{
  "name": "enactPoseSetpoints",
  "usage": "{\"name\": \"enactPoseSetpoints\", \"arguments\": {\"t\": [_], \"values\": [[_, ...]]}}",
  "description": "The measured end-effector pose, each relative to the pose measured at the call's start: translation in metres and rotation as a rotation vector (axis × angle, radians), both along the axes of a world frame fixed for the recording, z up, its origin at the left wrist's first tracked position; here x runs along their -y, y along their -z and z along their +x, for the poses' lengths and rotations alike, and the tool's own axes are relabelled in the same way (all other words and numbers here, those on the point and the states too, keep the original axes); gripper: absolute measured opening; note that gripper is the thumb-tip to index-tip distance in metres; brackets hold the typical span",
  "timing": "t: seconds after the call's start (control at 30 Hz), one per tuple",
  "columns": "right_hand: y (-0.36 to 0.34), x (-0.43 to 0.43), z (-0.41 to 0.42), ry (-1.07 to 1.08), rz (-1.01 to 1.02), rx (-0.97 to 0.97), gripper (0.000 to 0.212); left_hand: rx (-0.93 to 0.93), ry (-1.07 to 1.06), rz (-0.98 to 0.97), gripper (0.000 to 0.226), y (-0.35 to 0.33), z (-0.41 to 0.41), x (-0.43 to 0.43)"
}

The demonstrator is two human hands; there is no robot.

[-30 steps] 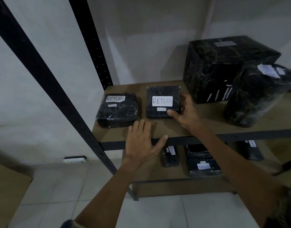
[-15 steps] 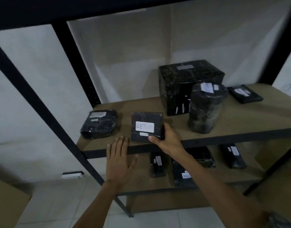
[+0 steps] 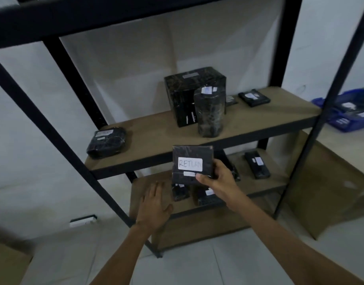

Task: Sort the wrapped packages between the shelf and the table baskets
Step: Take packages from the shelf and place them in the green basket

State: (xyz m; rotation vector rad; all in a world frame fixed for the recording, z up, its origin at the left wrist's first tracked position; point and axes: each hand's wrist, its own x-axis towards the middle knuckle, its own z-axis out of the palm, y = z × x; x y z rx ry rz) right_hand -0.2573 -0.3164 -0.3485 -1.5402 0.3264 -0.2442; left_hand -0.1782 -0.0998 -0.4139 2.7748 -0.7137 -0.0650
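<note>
My right hand grips a flat black wrapped package with a white "RETURN" label, held in the air in front of the shelf's front edge. My left hand hovers open below and to the left, holding nothing. On the wooden shelf board lies another black labelled package at the left. A large black box and a black wrapped cylinder stand in the middle. A flat black package lies at the far right of the board.
Black metal uprights frame the shelf. The lower board holds several small black packages. A blue basket with packages sits on a table at the right. A cardboard box stands right of the shelf, another corner at bottom left.
My right hand has lifted the "RETURN" package off the shelf board and drawn it back toward me. My left hand has left the shelf edge and dropped lower. The view has pulled back.
</note>
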Motion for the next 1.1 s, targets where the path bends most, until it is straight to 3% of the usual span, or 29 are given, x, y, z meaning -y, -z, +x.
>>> {"name": "enactPoseSetpoints", "arguments": {"t": [0.13,0.3,0.6,0.8,0.93,1.1], "values": [[0.004,0.008,-0.059,0.086,0.042,0.036,0.048,-0.363,0.131,-0.118,0.06,0.0,-0.034,0.012],[0.001,0.025,-0.13,0.2,0.13,0.053,0.043,-0.564,0.197,-0.061,0.075,0.008,-0.077,0.037],[-0.006,0.115,-0.234,0.336,0.179,0.065,0.046,-0.612,0.284,0.062,0.054,-0.006,-0.149,0.156],[-0.016,0.215,-0.308,0.391,0.187,0.091,0.038,-0.577,0.339,-0.033,0.025,-0.022,-0.213,0.277],[-0.021,0.289,-0.35,0.421,0.162,0.082,0.042,-0.604,0.453,-0.089,0.041,-0.025,-0.245,0.366],[-0.021,0.372,-0.374,0.459,0.175,0.07,0.045,-0.659,0.486,-0.108,0.044,-0.029,-0.269,0.455]]}}
